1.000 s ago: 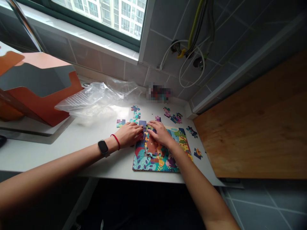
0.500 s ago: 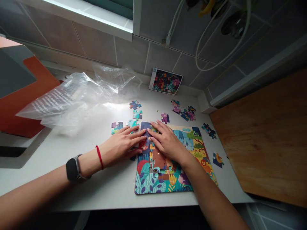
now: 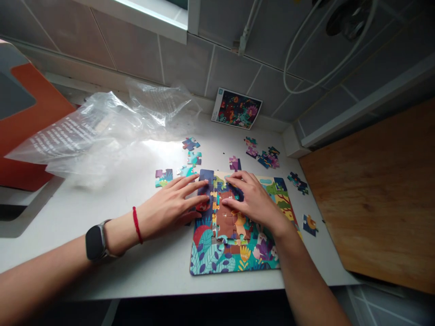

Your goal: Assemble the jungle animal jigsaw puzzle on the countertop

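Observation:
My left hand (image 3: 181, 199) lies with its fingers outstretched across the left border of a colourful jigsaw puzzle board (image 3: 217, 265). My right hand (image 3: 253, 199) hovers over or rests on the puzzle's upper middle, thumb and fingers apart; I cannot tell whether it touches a piece. Joined pieces showing a brown bear (image 3: 226, 222) fill the board's middle left, below my right thumb. Part of the picture is hidden beneath my right hand and forearm. Loose pieces (image 3: 164, 177) lie beside my left fingers, and a purple piece (image 3: 234, 163) sits just above the board.
A picture card (image 3: 237, 108) leans against the tiled wall. More loose pieces (image 3: 268, 158) are spread at the back right, with another piece (image 3: 310, 225) right of the board. Clear plastic bags (image 3: 98, 131) and an orange box (image 3: 44, 99) stand left. A wooden panel (image 3: 374, 194) bounds the right.
My right hand has shifted right, away from the left border, uncovering more of the bear. My left hand stays on the border. The view has tilted slightly.

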